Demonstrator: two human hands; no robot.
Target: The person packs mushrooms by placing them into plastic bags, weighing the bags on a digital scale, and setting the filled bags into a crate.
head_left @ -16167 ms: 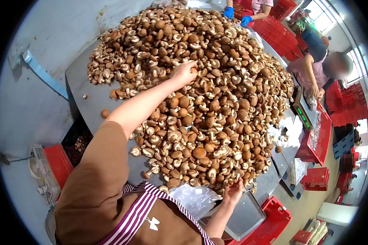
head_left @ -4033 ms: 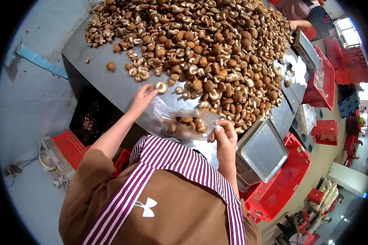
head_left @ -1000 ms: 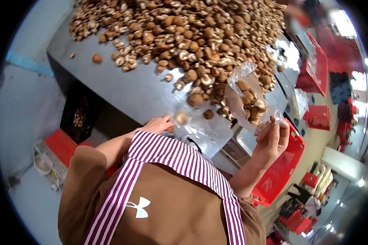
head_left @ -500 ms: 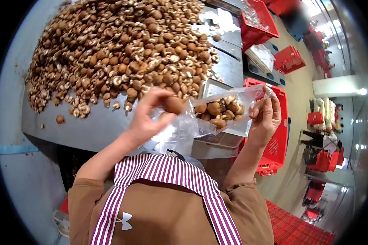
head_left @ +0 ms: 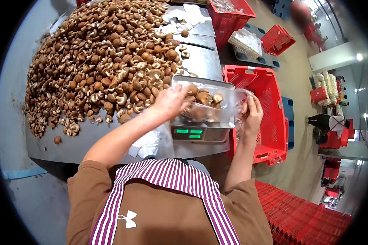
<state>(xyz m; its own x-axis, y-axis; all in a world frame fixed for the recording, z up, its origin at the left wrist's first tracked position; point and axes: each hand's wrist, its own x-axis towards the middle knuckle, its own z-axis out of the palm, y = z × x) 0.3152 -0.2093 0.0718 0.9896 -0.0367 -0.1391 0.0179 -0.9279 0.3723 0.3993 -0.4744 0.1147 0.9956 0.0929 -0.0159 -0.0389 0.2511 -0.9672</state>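
A clear plastic bag (head_left: 209,113) with several brown shiitake mushrooms (head_left: 203,98) inside lies over the metal tray (head_left: 223,85) of a scale. My right hand (head_left: 252,112) pinches the bag's gathered right end, beside the tray. At the bag's left end is my left hand (head_left: 171,101), slightly blurred. Its fingers curl down against the mushrooms and the plastic; what they grip is hidden. Green digits glow on the scale's display (head_left: 189,134) below the tray.
A large mushroom heap (head_left: 98,61) covers much of the metal table (head_left: 90,141). More clear plastic bags (head_left: 155,141) lie by the table's front edge. Right of the scale stands a red crate (head_left: 270,110); another red crate (head_left: 231,18) with contents is farther back. People are in the background.
My left hand, earlier holding a mushroom left of the bag, is now at the bag's left end. The bag has come down over the scale tray. My view has shifted.
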